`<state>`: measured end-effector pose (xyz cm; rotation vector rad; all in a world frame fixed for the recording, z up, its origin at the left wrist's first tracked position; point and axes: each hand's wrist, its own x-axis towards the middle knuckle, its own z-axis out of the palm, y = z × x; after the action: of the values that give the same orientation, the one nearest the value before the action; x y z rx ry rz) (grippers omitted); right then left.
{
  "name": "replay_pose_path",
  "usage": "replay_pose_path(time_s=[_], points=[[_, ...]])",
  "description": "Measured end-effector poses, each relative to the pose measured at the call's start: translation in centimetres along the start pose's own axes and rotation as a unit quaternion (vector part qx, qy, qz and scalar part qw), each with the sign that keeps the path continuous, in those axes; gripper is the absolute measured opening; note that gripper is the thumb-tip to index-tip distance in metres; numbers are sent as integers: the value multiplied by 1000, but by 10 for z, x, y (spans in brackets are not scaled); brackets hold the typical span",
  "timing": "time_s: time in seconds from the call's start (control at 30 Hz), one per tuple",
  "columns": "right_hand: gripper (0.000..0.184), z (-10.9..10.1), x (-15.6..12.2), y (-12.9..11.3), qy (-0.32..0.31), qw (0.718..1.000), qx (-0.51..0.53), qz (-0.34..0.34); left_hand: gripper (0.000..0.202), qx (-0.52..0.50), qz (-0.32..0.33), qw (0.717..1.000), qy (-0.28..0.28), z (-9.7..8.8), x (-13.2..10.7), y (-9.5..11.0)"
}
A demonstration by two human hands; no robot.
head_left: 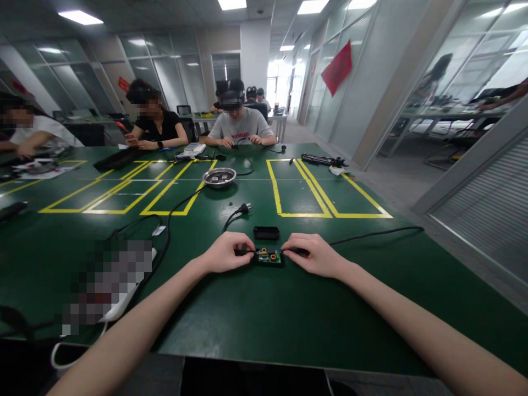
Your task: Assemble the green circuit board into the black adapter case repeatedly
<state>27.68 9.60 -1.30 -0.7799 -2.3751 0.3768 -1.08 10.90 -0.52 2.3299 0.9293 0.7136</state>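
A small green circuit board (264, 257) with copper-wound coils lies in an open black plastic case (270, 265) on the table in front of me. My left hand (226, 252) pinches a black power cable at the case's left end. On the opposite end, my right hand (314, 254) has its thumb and fingers closed on the black cable (375, 233) that runs off to the right. Coloured wires show where the cables meet the board. Just beyond the case sits a matching black cover (266, 233), hollow side up. A black plug (244, 209) lies farther out, left of the cover.
A metal bowl (219, 177) holding small parts stands beyond the plug. Yellow tape (305, 215) marks rectangles on the green table (231, 324). At left lies a white device (127, 294), partly blurred, among cables. A black tool (324, 160) lies far right. Several people sit across.
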Motion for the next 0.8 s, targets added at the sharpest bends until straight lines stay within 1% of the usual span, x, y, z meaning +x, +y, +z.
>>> replay_pose_path(time_s=[0.17,0.33,0.43,0.57,0.63,0.73,0.8], points=[[19,6,0,-2,-18,1000,8,2,9,-1,-5,1000,-11,0,-2,-3],[18,4,-1,2,-22,1000,-12,-6,13,-2,18,1000,-11,2,-3,-3],[15,3,0,6,-19,1000,-22,-10,14,8,21,1000,-10,3,-2,-5],[13,3,0,8,-20,999,-28,5,14,16,24,1000,-5,5,-1,-9],[13,2,1,7,-38,999,-29,19,14,19,34,999,-6,5,-1,-10],[4,-2,1,4,-84,995,-29,36,18,31,45,998,-27,5,0,-10],[5,-3,0,3,-101,994,-34,37,19,42,51,997,-41,4,1,-9]])
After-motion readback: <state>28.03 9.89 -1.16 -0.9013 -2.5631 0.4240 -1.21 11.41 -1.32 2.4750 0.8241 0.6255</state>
